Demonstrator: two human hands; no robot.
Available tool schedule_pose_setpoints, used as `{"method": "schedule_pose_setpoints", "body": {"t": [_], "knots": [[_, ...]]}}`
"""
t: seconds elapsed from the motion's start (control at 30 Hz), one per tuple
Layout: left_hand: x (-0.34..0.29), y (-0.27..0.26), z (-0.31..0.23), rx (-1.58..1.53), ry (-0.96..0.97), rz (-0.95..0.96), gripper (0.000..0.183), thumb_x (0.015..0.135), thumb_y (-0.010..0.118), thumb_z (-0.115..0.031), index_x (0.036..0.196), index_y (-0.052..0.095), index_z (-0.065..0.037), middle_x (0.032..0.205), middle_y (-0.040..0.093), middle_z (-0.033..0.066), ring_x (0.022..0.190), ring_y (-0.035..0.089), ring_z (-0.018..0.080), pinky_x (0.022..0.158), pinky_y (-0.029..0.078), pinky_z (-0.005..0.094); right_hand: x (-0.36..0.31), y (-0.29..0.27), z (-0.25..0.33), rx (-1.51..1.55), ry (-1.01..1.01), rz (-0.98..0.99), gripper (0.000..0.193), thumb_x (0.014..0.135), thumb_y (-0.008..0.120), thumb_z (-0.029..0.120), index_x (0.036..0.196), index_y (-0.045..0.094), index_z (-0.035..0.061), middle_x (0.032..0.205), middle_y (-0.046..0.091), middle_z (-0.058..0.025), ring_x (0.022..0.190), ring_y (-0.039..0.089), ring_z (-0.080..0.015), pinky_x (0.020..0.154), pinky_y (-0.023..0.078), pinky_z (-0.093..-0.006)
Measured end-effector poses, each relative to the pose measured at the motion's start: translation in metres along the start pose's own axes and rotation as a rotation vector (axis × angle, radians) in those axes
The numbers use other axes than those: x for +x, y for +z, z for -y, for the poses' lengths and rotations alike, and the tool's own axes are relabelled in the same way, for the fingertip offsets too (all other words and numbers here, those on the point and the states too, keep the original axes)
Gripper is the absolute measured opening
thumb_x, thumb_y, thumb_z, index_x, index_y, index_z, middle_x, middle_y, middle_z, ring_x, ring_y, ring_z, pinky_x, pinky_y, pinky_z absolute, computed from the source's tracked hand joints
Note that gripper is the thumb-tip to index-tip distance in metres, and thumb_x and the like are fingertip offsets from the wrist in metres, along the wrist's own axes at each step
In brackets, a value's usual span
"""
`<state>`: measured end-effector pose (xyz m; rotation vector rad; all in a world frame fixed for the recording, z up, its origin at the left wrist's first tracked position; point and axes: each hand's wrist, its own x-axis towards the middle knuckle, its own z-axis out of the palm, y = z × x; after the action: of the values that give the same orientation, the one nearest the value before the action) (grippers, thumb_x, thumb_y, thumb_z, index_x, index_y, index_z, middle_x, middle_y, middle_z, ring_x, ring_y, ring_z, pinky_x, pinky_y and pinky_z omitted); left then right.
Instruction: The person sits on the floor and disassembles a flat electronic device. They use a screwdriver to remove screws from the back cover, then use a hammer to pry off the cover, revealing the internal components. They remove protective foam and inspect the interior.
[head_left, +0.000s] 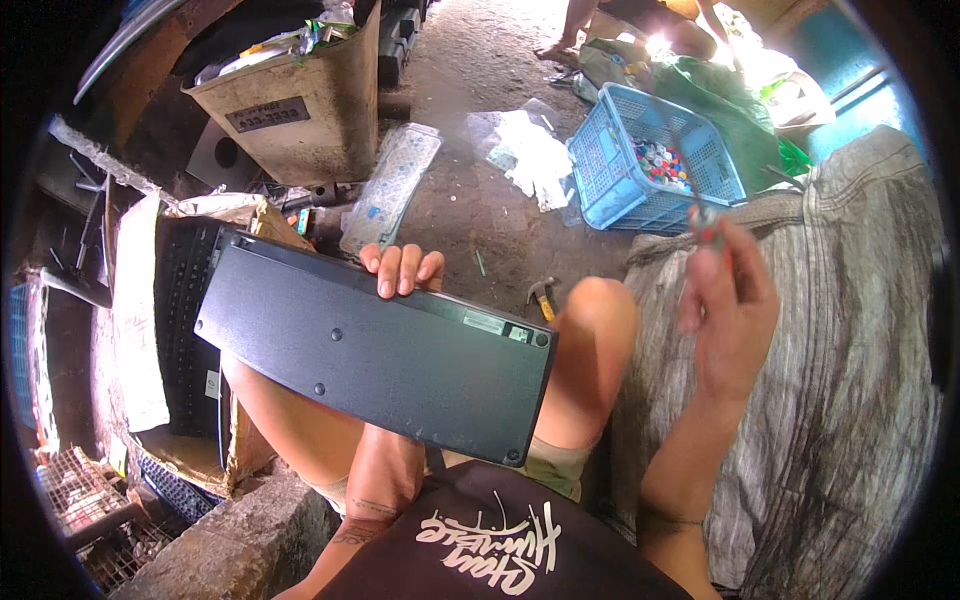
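Observation:
A black computer keyboard (400, 350) rests across my lap, tilted, with its underside up; small round feet and labels show on it. My left hand (402, 270) grips its far long edge, fingers curled over the top, the palm hidden beneath. My right hand (730, 310) is raised to the right, apart from the keyboard. Pinched in its fingers is what looks like a screwdriver (706, 218), with a thin dark shaft pointing up and some red and green on its handle; it is blurred. A hammer (543, 299) with a yellow handle lies on the ground beyond my knees.
A cardboard box (245, 440) with more keyboards stands at my left. Ahead are a full grimy bin (330, 110), a flat plastic sheet (393, 190), white scraps (535, 160) and a blue crate (610, 205) with coloured caps. A large woven sack (800, 420) fills the right. Another person's foot (557, 53) shows far off.

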<state>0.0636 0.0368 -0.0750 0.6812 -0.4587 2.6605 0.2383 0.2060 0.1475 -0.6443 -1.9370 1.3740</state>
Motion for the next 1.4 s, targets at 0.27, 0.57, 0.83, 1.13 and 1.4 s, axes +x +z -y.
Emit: {"method": "schedule_pose_setpoints", "body": {"t": [0.27,0.57,0.83,1.13,1.4], "knots": [[0.015,0.012,-0.032,-0.019,-0.032,0.236,0.015,0.106,0.04,-0.015,0.098,0.05,-0.008,0.077,0.059,0.0037,0.073,0.059,0.017,0.072,0.042,0.0316,-0.076,0.016,-0.043,0.256,0.242,0.248,0.052,0.098,0.059,0.006,0.146,0.039,0.0067,0.099,0.061,-0.0059,0.075,0.058,-0.0084,0.069,0.049,-0.0222],[0.007,0.005,-0.083,0.2,-0.027,0.318,0.017,0.107,0.043,-0.021,0.104,0.049,-0.006,0.079,0.059,0.0046,0.074,0.06,0.0185,0.071,0.041,0.0331,-0.064,0.069,-0.075,-0.241,0.272,0.684,0.049,0.088,0.071,0.019,0.134,0.061,0.005,0.079,0.067,-0.0044,0.074,0.062,-0.0125,0.072,0.049,-0.0278],[-0.006,-0.005,-0.099,0.317,-0.066,0.384,0.026,0.107,0.044,-0.032,0.107,0.05,-0.006,0.08,0.06,0.0041,0.074,0.06,0.018,0.071,0.042,0.034,-0.045,0.11,-0.111,-0.474,0.233,0.96,0.041,0.082,0.073,0.03,0.113,0.07,0.0028,0.077,0.067,-0.0182,0.071,0.067,-0.0291,0.068,0.052,-0.0395],[-0.009,0.008,-0.102,0.422,-0.065,0.383,0.029,0.109,0.039,-0.033,0.101,0.05,-0.006,0.076,0.059,0.0048,0.066,0.057,0.0181,0.067,0.042,0.0357,-0.045,0.134,-0.139,-0.437,0.415,1.024,0.03,0.084,0.067,0.012,0.111,0.067,-0.0001,0.069,0.059,-0.0003,0.061,0.056,-0.007,0.055,0.045,-0.0257],[-0.005,0.017,-0.102,0.456,-0.105,0.397,0.033,0.109,0.037,-0.035,0.1,0.05,-0.006,0.075,0.06,0.0055,0.065,0.057,0.0182,0.065,0.042,0.0353,-0.054,0.136,-0.136,-0.184,0.609,0.921,0.026,0.086,0.061,0.007,0.11,0.062,-0.0046,0.067,0.061,-0.0034,0.051,0.057,-0.0073,0.042,0.04,-0.0224]]}}
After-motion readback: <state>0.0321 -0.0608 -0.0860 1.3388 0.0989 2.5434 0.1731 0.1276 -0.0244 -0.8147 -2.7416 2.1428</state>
